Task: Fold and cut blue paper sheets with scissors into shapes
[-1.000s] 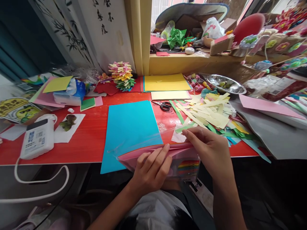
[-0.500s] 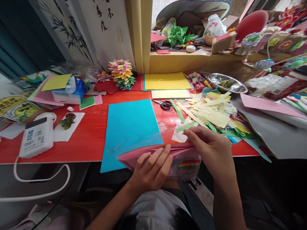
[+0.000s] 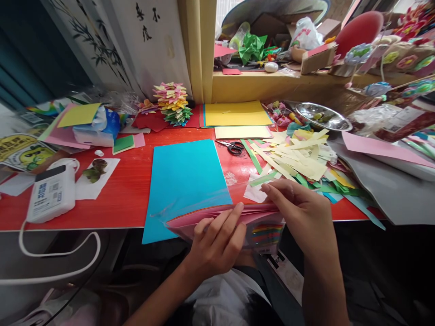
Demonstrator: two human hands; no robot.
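A clear plastic bag [image 3: 267, 234] with pink paper [image 3: 190, 218] in it is held at the table's front edge, a rainbow print on its right side. My left hand [image 3: 215, 242] grips the bag from the front, fingers bent over the pink sheets near the top; its thumb is hidden. At the bag's upper right corner my right hand [image 3: 301, 210] is closed in a pinch on the plastic. Blue paper [image 3: 186, 176] lies flat just beyond the bag, partly under its clear flap. Black-handled scissors [image 3: 234, 147] rest beyond my hands.
Paper strips [image 3: 299, 156] are heaped on the right of the red table [image 3: 132, 181]. Behind them is a metal bowl [image 3: 322, 117]. Yellow paper [image 3: 234, 113] and a folded-paper tower [image 3: 172, 104] stand at the back. A white corded device [image 3: 52, 194] lies left.
Both hands keep their hold on the plastic bag. My left fingers have shifted and spread slightly; the bag tilts a little. The rest of the table looks the same.
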